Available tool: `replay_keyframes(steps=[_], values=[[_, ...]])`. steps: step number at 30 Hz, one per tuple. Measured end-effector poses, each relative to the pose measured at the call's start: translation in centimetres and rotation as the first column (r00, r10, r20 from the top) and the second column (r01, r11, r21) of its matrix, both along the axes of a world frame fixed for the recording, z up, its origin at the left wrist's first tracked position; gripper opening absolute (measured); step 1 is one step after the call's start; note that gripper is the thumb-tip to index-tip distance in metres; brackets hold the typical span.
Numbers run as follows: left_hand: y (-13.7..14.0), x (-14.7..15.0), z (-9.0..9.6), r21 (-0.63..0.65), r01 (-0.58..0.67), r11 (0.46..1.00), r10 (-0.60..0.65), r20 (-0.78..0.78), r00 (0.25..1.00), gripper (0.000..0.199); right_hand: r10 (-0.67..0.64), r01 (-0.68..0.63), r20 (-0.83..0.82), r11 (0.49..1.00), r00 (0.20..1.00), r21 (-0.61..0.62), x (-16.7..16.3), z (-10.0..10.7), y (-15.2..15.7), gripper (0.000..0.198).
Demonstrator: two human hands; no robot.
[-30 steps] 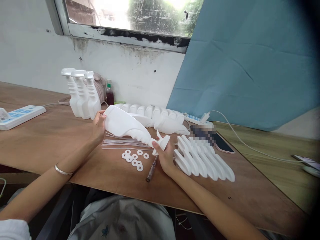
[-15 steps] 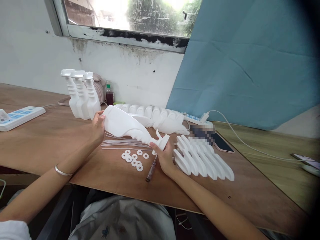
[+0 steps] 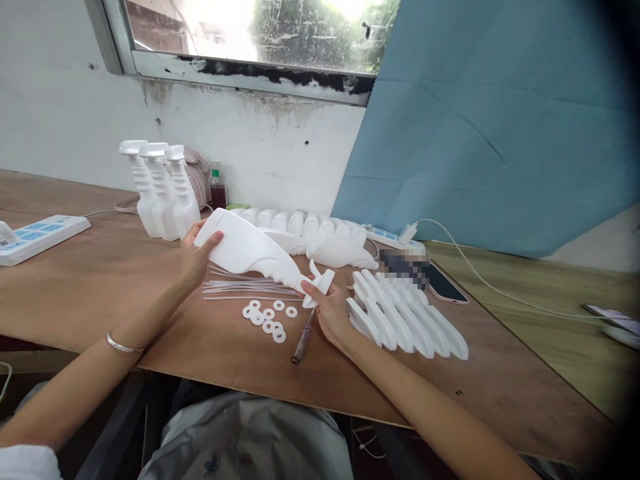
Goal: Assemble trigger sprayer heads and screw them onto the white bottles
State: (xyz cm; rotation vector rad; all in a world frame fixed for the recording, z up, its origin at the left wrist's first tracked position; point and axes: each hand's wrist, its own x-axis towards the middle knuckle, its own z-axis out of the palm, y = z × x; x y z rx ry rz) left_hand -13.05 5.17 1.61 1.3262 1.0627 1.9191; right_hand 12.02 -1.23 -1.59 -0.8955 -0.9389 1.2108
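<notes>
A white plastic spray bottle (image 3: 245, 243) lies tilted in the air above the table, its base up at the left and its neck down at the right. Round the base end is my left hand (image 3: 196, 250), thumb on the near face. My right hand (image 3: 325, 303) grips the white trigger sprayer head (image 3: 319, 287) at the neck. Whether the head is fully fastened I cannot tell. Below the bottle lie several white ring washers (image 3: 269, 314) and thin white tubes (image 3: 250, 287). A screwdriver (image 3: 302, 343) with a clear handle rests beside my right hand.
Three white spray bottles (image 3: 163, 193) stand at the back left. Several white bottles (image 3: 305, 230) lie along the back. White trigger heads or shell parts (image 3: 405, 317) are lined up at the right, near a phone (image 3: 447, 285). Power strips (image 3: 45, 233) sit left and back right.
My left hand has shifted its grip, its thumb now lying across the bottle's near face. The bottle and sprayer head have moved slightly left and turned a little.
</notes>
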Motion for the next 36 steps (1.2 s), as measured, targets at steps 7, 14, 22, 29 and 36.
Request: replay_keyframes(steps=[7, 14, 22, 29, 36], values=[[-0.6, -0.5, 0.9, 0.157, 0.020, 0.987, -0.021, 0.004, 1.000, 0.038, 0.082, -0.083, -0.043, 0.996, 0.996, -0.044, -0.1, 0.2, -0.2, 0.030], [-0.4, -0.7, 0.8, 0.064, -0.106, 0.992, 0.112, -0.088, 0.990, 0.034, -0.059, 0.045, 0.160, 0.995, 0.985, 0.090, -0.1, -0.6, 0.1, 0.040], [-0.3, -0.4, 0.4, 0.004, -0.113, 0.994, 0.112, -0.092, 0.989, 0.036, -0.117, 0.068, 0.287, 0.982, 0.951, 0.174, 0.2, -0.6, 0.1, 0.036], [-0.2, -0.6, 0.4, 0.030, -0.175, 0.984, 0.177, -0.176, 0.968, 0.042, 0.062, -0.067, 0.072, 0.996, 0.995, 0.063, 0.1, -0.3, 0.2, 0.032], [-0.3, -1.0, 0.2, 0.166, -0.255, 0.952, 0.299, -0.350, 0.888, 0.040, 0.086, -0.088, 0.043, 0.995, 0.995, 0.055, 0.0, -0.1, 0.3, 0.032]])
